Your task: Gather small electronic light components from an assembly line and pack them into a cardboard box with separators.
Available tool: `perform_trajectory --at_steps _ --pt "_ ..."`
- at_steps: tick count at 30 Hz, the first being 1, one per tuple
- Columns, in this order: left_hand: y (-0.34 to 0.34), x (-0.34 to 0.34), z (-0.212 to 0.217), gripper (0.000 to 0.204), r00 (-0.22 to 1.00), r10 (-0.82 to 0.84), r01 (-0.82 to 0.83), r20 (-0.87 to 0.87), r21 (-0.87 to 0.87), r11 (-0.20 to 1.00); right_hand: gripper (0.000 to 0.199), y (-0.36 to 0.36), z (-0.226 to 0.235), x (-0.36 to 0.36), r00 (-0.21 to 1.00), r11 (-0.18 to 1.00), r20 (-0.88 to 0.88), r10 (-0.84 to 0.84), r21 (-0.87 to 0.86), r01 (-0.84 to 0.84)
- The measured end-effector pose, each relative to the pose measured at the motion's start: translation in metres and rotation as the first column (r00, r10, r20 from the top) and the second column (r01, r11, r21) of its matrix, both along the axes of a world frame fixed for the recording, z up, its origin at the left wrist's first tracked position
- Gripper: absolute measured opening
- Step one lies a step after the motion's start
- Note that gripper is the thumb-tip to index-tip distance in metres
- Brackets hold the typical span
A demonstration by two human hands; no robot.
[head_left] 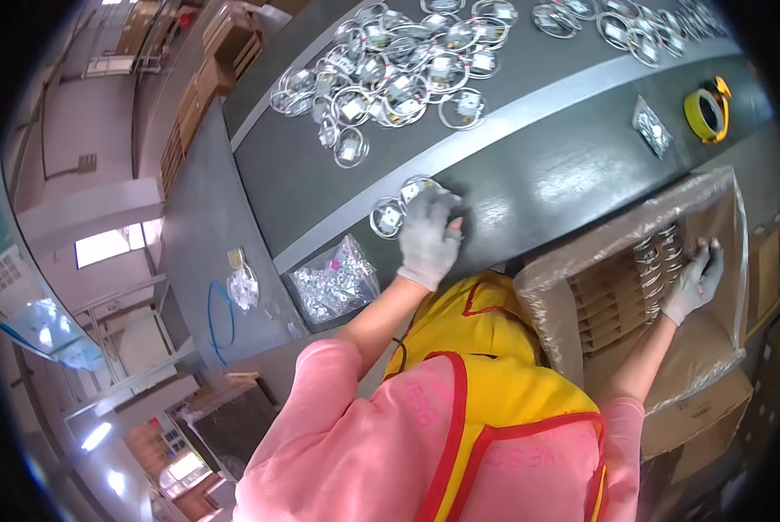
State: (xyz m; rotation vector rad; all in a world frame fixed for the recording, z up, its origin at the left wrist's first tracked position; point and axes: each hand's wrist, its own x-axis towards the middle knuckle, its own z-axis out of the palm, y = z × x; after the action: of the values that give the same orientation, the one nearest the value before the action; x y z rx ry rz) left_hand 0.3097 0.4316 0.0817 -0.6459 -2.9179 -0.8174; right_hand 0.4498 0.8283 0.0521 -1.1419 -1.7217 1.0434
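My left hand (pixel 430 237), in a pale grey glove, reaches onto the bench edge with its fingers bent down over a ring-shaped coiled cable (pixel 414 186). The fingers partly hide that coil. Beside them lies another coiled cable (pixel 387 217) with a white label. To the right, my gloved right hand (pixel 696 282) hovers at the inner right side of an open carton (pixel 553 335) lined with clear plastic. Its fingers are slightly bent and apart, and nothing shows in them. Inside the carton are brown cardboard dividers (pixel 605 315) and a row of coils (pixel 649 270) standing on edge.
A large heap of coiled cables (pixel 398 74) covers the far bench, with more coils (pixel 633 30) to its right. Nearby are a bag of small metal parts (pixel 336 280), a small clear bag (pixel 652 128) and a yellow tape dispenser (pixel 706 113). A blue cord (pixel 219 322) lies left.
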Motion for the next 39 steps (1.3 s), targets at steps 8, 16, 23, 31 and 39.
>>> perform_trajectory --at_steps 8,16,23,31,39 --pt "-0.112 -0.021 -0.061 0.068 0.998 -0.002 -0.014 -0.065 -0.237 0.971 0.056 -0.195 0.083 -0.154 0.130 0.000 0.558 0.819 0.226 -0.974" --pt "-0.171 -0.067 -0.047 0.033 0.998 -0.047 0.053 -0.051 0.126 0.991 0.059 -0.332 -0.029 -0.203 0.007 -0.343 0.897 0.442 0.177 -0.923" --pt "-0.244 -0.156 -0.048 0.023 0.905 0.128 -0.222 0.407 0.193 0.956 0.023 -0.390 -0.005 -0.276 0.211 0.242 0.323 0.923 -0.061 -0.968" --pt "-0.248 -0.282 -0.057 0.032 0.830 0.558 -0.542 0.015 0.264 0.798 0.025 -0.449 0.017 -0.391 0.329 0.095 0.706 0.627 0.351 -0.932" --pt "-0.279 -0.310 -0.055 0.022 0.877 0.451 -0.402 -0.166 0.261 0.878 0.048 -0.500 -0.001 -0.430 0.348 0.186 0.815 0.463 0.295 -0.937"
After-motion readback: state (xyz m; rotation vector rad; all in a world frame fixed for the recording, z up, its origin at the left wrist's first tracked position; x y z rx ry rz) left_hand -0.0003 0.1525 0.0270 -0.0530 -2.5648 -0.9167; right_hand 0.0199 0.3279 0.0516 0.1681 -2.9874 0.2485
